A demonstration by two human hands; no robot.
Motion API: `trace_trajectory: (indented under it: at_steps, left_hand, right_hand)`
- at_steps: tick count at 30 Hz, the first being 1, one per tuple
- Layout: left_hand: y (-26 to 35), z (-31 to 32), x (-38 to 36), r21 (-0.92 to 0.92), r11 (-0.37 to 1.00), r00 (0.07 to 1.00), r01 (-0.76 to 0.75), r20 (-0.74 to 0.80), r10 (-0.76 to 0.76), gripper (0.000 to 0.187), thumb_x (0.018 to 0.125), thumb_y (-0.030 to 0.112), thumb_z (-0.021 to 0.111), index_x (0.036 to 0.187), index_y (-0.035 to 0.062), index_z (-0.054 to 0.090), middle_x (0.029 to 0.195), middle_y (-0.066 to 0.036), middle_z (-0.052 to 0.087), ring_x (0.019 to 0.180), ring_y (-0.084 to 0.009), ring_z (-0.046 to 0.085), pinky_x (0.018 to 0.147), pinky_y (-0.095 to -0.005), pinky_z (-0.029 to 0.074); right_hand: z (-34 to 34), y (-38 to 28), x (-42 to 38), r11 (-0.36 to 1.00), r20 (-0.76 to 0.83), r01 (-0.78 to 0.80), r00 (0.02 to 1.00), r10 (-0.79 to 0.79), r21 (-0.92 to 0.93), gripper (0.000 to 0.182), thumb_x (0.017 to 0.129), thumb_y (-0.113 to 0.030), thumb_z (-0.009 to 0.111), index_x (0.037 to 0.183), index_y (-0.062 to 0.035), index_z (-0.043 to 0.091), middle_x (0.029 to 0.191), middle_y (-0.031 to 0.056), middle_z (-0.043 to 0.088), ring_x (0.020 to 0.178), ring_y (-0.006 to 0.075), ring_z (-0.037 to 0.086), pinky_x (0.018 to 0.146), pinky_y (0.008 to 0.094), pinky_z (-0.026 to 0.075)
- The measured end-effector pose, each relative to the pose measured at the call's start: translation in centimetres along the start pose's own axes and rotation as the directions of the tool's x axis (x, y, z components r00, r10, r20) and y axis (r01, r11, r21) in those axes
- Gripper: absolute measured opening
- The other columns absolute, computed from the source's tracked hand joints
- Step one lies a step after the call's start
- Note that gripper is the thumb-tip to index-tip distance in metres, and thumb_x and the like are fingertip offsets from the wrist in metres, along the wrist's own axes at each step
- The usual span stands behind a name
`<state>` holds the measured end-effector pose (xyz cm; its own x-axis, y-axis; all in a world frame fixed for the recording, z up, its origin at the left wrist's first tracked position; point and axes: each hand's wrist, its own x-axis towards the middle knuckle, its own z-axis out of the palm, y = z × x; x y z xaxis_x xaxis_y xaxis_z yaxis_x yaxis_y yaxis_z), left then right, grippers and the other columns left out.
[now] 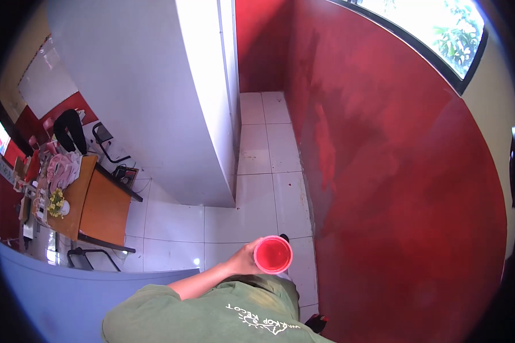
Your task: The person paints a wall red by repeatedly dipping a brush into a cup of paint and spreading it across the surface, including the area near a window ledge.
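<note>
My left hand [244, 260] is wrapped round the side of a round plastic cup [273, 255] with a pink rim and red liquid inside, which looks like paint. The cup is upright in front of my body, over the white tiled floor. My left forearm reaches across from the sleeve of my green shirt [212, 311]. My right hand is out of view. A small black and red object [316, 323] shows at the lower right beside my shirt; I cannot make out what it is.
On my right stands a red wall [406, 188] with patchy, darker areas, below a window [440, 28]. A white pillar [149, 97] juts out ahead on the left. Beyond it is a wooden desk [104, 203] with clutter and a flower pot [63, 207]. A blue-grey surface [68, 291] borders the lower left.
</note>
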<state>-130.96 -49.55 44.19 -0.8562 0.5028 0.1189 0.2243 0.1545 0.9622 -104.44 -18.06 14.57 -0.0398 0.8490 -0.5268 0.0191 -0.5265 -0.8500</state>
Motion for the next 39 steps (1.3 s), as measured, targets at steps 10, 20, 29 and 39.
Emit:
trace_trajectory:
  at_steps: [10, 20, 29, 39]
  left_hand:
    - [0.0, -3.8, 12.7, 0.188, 0.981, 0.98, -0.037, -0.183, 0.073, 0.069, 0.058, 0.023, 0.087, 0.115, 0.0036, 0.054, 0.11, -0.012, 0.062, 0.102, -0.025, 0.06, 0.088, -0.0352, 0.048]
    - [-1.1, -3.8, 19.9, 0.158, 0.987, 0.989, -0.025, -0.141, 0.047, 0.07, 0.059, 0.016, 0.084, 0.119, 0.0023, 0.051, 0.114, -0.015, 0.058, 0.104, -0.0271, 0.058, 0.087, -0.035, 0.048]
    - [-3.3, -6.0, 28.0, -0.01, 1.0, 0.996, -0.027, 0.082, 0.028, 0.073, 0.058, 0.014, 0.084, 0.121, 0.004, 0.05, 0.115, -0.014, 0.057, 0.107, -0.0273, 0.057, 0.09, -0.0357, 0.046]
    - [-5.1, -9.1, 38.0, -0.199, 0.974, 0.92, -0.111, 0.351, 0.176, 0.07, 0.058, 0.015, 0.085, 0.118, 0.0065, 0.05, 0.109, -0.011, 0.058, 0.103, -0.0264, 0.058, 0.086, -0.0356, 0.047]
  right_hand:
    - [22.1, -7.2, -0.7, 0.174, 0.575, 0.607, 0.792, -0.205, -0.775, 0.023, 0.084, -0.019, 0.064, 0.096, 0.0011, 0.062, 0.089, 0.0183, 0.061, 0.082, 0.0313, 0.058, 0.072, 0.0395, 0.046]
    - [35.8, -8.9, -0.3, 0.325, 0.763, 0.816, 0.569, -0.306, -0.478, 0.019, 0.085, -0.022, 0.061, 0.092, -0.0048, 0.063, 0.088, 0.0157, 0.06, 0.083, 0.033, 0.059, 0.073, 0.0406, 0.046]
    - [30.5, -8.6, -0.1, 0.099, 0.481, 0.541, 0.806, -0.346, -0.835, 0.023, 0.087, -0.024, 0.057, 0.082, -0.0012, 0.061, 0.079, 0.0152, 0.06, 0.075, 0.0311, 0.059, 0.067, 0.0411, 0.045]
    - [22.9, -2.9, -3.7, 0.865, 0.094, 0.34, 0.94, -0.329, -0.369, 0.025, 0.088, -0.027, 0.052, 0.083, -0.0033, 0.057, 0.073, 0.0142, 0.061, 0.066, 0.0288, 0.058, 0.06, 0.04, 0.045]
